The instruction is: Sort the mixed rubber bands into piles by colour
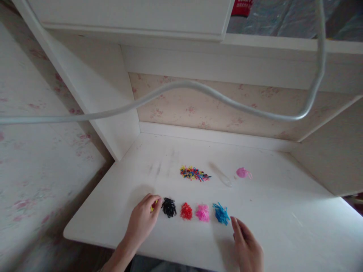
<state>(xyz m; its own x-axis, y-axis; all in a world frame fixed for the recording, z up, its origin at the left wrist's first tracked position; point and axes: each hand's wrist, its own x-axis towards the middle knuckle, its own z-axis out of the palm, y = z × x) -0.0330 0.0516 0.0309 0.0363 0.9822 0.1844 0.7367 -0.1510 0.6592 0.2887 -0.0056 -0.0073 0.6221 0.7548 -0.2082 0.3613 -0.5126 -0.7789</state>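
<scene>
Small rubber bands lie sorted in a row of little piles: black (pixel 169 207), red (pixel 186 211), pink (pixel 202 213) and blue (pixel 221 214). My left hand (pixel 144 215) is at the left end of the row, its thumb and fingers pinched together. Yellow rubber bands (pixel 154 206) show between its fingers, mostly covered by the hand; whether they are gripped or lie beneath is unclear. Just right of the blue pile is my right hand (pixel 247 241), fingers curled and thumb pressed to the index finger. Anything in that pinch is too small to make out.
Behind the row lies a mixed-colour heap of rubber bands (pixel 194 173). A clear plastic tube-like piece (pixel 224 178) and a pink item with a loop (pixel 242 172) lie to its right. A grey-white bent tube (pixel 193 85) crosses the view above the white desk (pixel 283 211).
</scene>
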